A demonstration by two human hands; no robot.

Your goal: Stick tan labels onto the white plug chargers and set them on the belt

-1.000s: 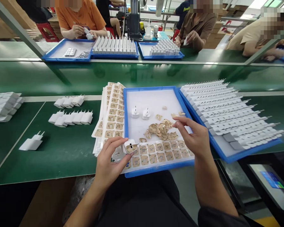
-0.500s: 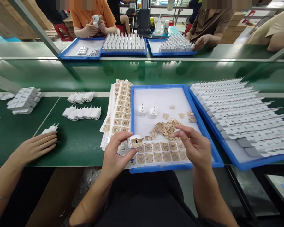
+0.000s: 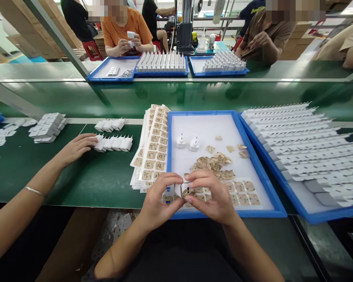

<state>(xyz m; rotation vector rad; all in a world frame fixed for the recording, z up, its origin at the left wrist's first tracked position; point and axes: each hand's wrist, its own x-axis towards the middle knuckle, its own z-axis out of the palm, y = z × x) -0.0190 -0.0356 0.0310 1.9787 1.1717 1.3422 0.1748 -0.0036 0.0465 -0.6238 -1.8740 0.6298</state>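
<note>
In front of me, low over the near edge of the blue tray (image 3: 223,214), my left hand (image 3: 161,199) holds a white plug charger (image 3: 178,190) between thumb and fingers. Its face with a tan sticker (image 3: 188,192) is turned to the right. My right hand (image 3: 213,196) closes thumb and fingertips on that face's side, partly covering the sticker. Under the hands lies a sheet of tan stickers (image 3: 242,192). Behind it is a heap of peeled tan pieces (image 3: 213,163), and two white chargers (image 3: 194,144) stand prongs up.
Sticker sheets (image 3: 153,149) are stacked left of the tray. At right, another blue tray (image 3: 312,217) carries rows of chargers (image 3: 306,145). A co-worker's hand (image 3: 76,149) touches a charger row (image 3: 114,143) at left. People sit across the line behind trays (image 3: 111,79).
My right hand has come left from above the tan heap onto the charger. The charger has turned and shifted slightly right. The co-worker's hand has moved up to the charger row.
</note>
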